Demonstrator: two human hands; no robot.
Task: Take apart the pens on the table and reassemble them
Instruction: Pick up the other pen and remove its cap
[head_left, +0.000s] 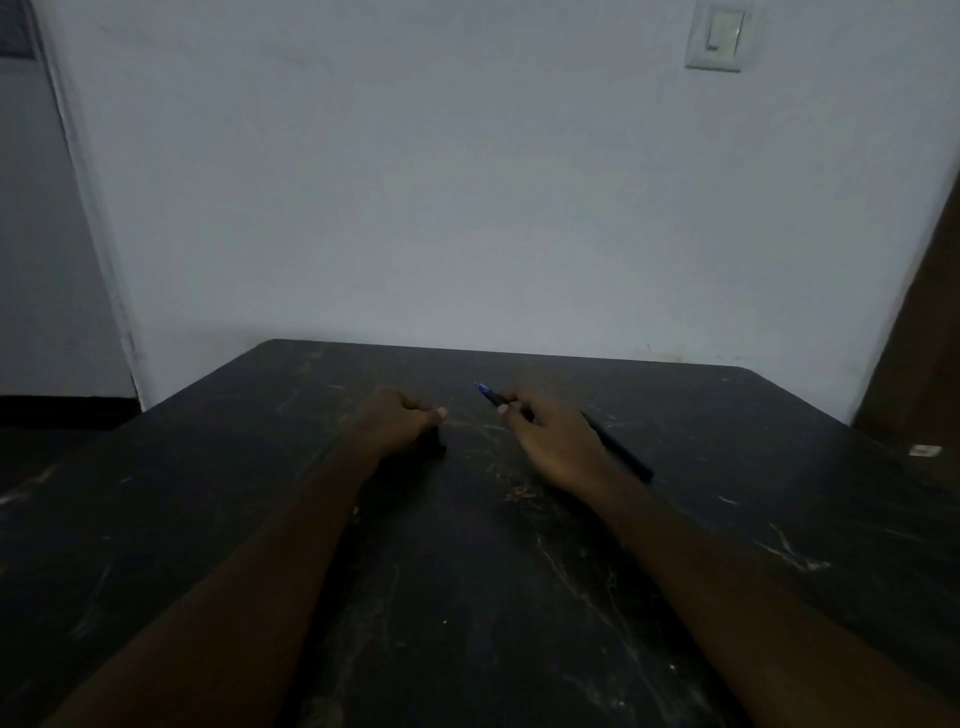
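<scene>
My right hand (553, 439) grips a dark pen (623, 454) over the black table (467, 571). The pen's blue tip (482, 388) points left and away, and its back end sticks out past my wrist to the right. My left hand (397, 421) rests on the table with its fingers curled around a small dark piece (434, 441), likely the pen's cap; most of that piece is hidden under the hand. The two hands are a short gap apart.
The scratched table runs to a white wall at the back. A small white object (924, 450) lies near the right edge. A light switch (719, 36) is high on the wall. A brown door (930, 338) stands at the right.
</scene>
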